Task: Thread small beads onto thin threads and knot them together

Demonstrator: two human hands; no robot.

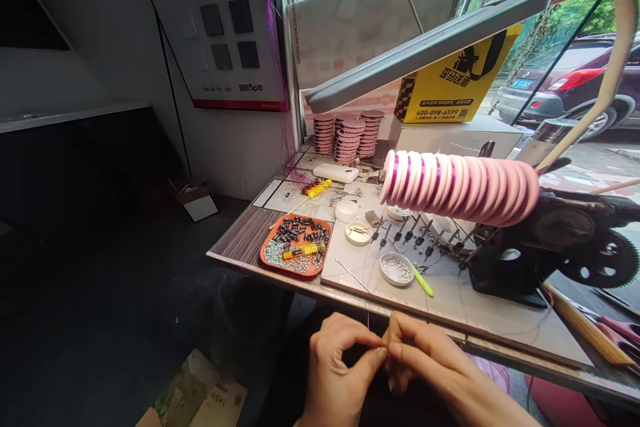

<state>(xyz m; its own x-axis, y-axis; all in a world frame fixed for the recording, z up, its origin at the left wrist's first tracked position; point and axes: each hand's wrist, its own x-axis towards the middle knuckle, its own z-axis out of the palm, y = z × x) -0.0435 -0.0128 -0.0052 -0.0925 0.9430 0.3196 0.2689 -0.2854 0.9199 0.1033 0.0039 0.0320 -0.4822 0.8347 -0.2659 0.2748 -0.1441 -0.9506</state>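
"How are the fingers set?"

"On the left hand (347,360), thumb and forefinger close to a pinch, with a rounded gap behind the tips. The right hand (425,350) meets it tip to tip, likewise pinched. They seem to have the thread (369,320), though the grip itself is too fine to make out."

"Where does the thread show?"

"At 11 o'clock from the pinch, a thin purple line by the near edge of the table (237,245)."

"So how would you do this well?"

"It looks like fine thread work, so I'd use 2 fingertips per hand, light and even tension, no tugging. Mind the slack: the white dish (397,282) of pale beads (397,267) sits at 12 o'clock, the green-handled tool (424,282) at 1 o'clock. A snag could tip the beads."

"And the light?"

"Raising the pinch towards 12 o'clock, over the table, should help you see."
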